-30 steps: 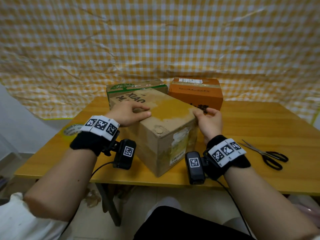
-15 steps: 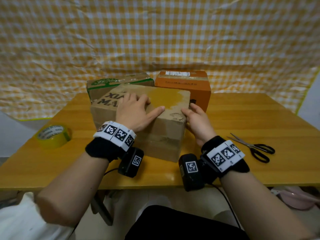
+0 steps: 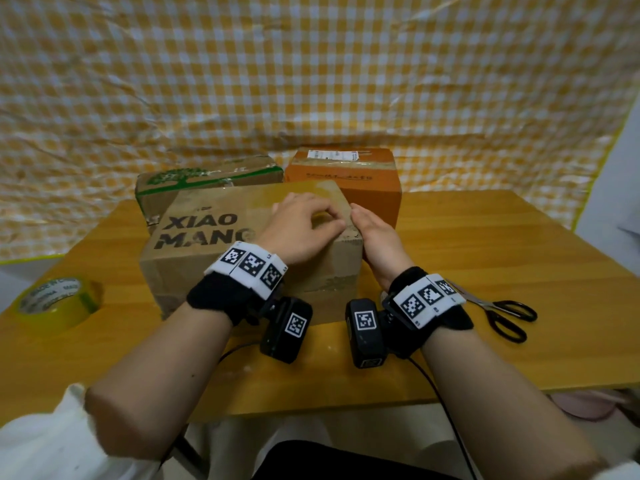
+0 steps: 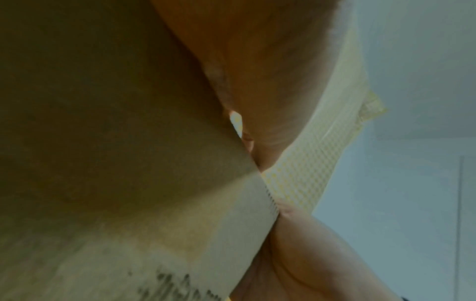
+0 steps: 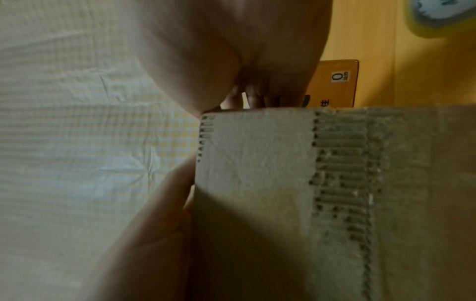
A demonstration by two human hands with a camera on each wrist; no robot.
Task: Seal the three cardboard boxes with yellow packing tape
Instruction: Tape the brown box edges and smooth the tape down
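At the near edge of the counter [image 3: 519,358]: two forearms reach in, each with a black wrist strap bearing square printed markers and a small black camera unit below it.
Near left: a roll of yellow packing tape [image 3: 57,301] lies flat on the counter, well apart from the boxes.
Near right: black-handled scissors [image 3: 498,315] lie on the counter just beside the right wrist.
Centre: a brown box [image 3: 207,237] printed "XIAO MANG" sits on the counter, a yellowish patch across its top.
Left hand [image 3: 304,230]: rests on the top of the brown box at its right end, fingers bent, fingertips pressing the top; it grasps nothing.
Right hand [image 3: 375,244]: laid flat against the right side of the brown box, fingers straight, thumb at the top edge; it grasps nothing.
Right wrist view: the brown box's torn outer paper shows bare corrugation.
Far left: a green-printed box [image 3: 207,176] stands behind the brown box, touching or nearly so.
Far right: an orange box [image 3: 363,181] with a white label on top stands beside it.
Farthest: a yellow checked cloth [image 3: 311,81].
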